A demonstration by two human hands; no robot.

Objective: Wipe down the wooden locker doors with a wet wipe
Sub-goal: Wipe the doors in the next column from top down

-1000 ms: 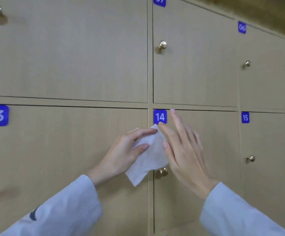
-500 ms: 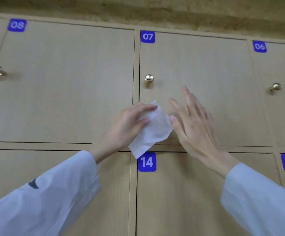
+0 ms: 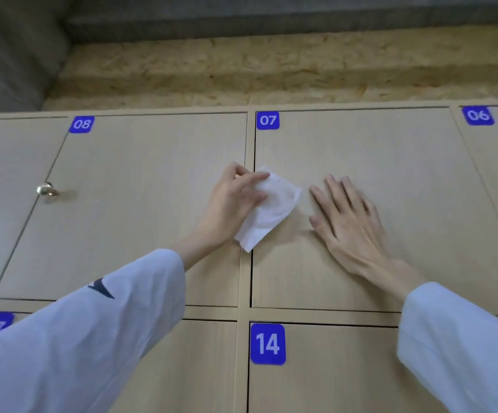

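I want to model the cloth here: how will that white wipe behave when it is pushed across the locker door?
The wet wipe is probably floppy: it creases and its lower corner hangs past the left hand that pinches it. It looks thin and likely light. Pushed over door 07, it may bunch unless fingers flatten it.

The wet wipe [image 3: 271,204] lay on door 07 [image 3: 390,150], between the left hand [image 3: 233,201] and the right hand [image 3: 346,219]

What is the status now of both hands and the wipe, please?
Left hand pinches wet wipe at left edge of door 07. Right hand flat, open on same door. Nothing in the way.
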